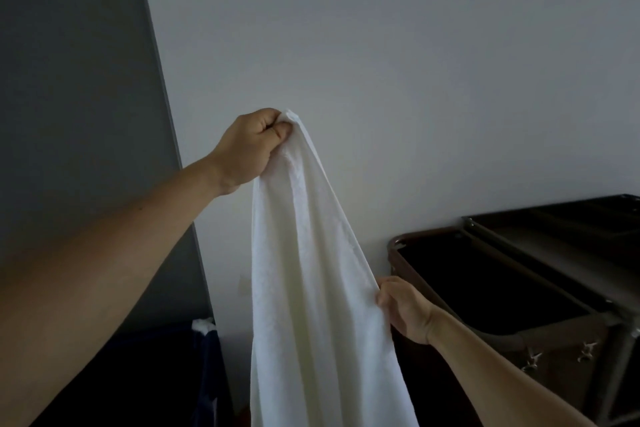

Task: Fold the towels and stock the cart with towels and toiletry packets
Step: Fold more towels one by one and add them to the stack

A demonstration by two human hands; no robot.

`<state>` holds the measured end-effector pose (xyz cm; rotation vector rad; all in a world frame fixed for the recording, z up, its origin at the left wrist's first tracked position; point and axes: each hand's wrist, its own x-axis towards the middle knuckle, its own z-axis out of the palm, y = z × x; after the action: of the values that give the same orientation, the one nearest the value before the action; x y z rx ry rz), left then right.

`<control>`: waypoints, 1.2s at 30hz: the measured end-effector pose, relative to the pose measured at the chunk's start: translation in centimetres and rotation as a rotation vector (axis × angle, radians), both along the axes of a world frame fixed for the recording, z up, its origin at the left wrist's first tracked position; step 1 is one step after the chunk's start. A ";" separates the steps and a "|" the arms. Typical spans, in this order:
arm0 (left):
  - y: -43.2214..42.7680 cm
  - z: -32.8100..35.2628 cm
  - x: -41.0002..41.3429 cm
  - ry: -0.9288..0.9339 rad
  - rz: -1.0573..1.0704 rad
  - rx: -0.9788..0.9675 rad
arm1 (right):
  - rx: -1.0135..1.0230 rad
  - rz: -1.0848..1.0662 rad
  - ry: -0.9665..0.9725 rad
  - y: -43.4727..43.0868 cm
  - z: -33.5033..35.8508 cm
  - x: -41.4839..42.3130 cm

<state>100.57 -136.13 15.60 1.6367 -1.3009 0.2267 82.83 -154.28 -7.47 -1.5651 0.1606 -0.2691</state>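
On my feed, a white towel (311,270) hangs at full stretch just left of the brown cart (429,233). Its long axis runs close to vertical. The bunched top end points up and a little away from the cart, and the lower end drops out of frame below the cart's rim.

The left hand (251,146) is raised well above the cart. Its fingers are curled, and the thumb is pressed against the forefinger, pinching the towel's gathered top corner.

The right hand (403,308) sits lower, over the cart's near left end as I see it. It grips the towel's cart-side edge partway down. Its fingers are curled round the cloth and their tips are hidden behind it.

Between the two hands that edge slants down toward the cart. The towel spreads from a narrow bunch at the top to a broad sheet below, with long creases running along its length.

The cart shows a rounded frame corner and a dark open compartment, with a second dark tray on its far right side. Small metal fasteners sit on its side wall. A pale wall (381,45) stands behind the cart and the towel.

Beyond the towel on the side away from the cart is a grey panel (69,80). At its foot is a dark bin (145,374) with a scrap of white at its edge.
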 end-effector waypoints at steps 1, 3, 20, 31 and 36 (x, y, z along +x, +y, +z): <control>0.2 0.1 0.1 0.000 -0.001 0.002 | 0.013 -0.011 -0.011 -0.1 0.0 0.1; 0.6 0.1 0.5 0.006 0.008 0.008 | 0.003 -0.074 -0.051 -0.5 -0.4 0.2; 0.9 -0.7 1.9 0.029 0.129 0.033 | -0.179 -0.004 -0.143 0.8 2.5 -3.0; 1.5 -0.6 2.6 -0.031 0.215 0.023 | -0.358 -0.471 -0.197 1.5 2.3 -3.9; 1.3 -0.7 3.0 -0.040 0.227 0.057 | -0.427 -0.529 -0.025 0.7 1.5 -4.1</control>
<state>103.53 -134.79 14.94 1.8382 -1.1592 0.3644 78.72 -153.61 -5.92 -1.9214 0.5276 -0.7766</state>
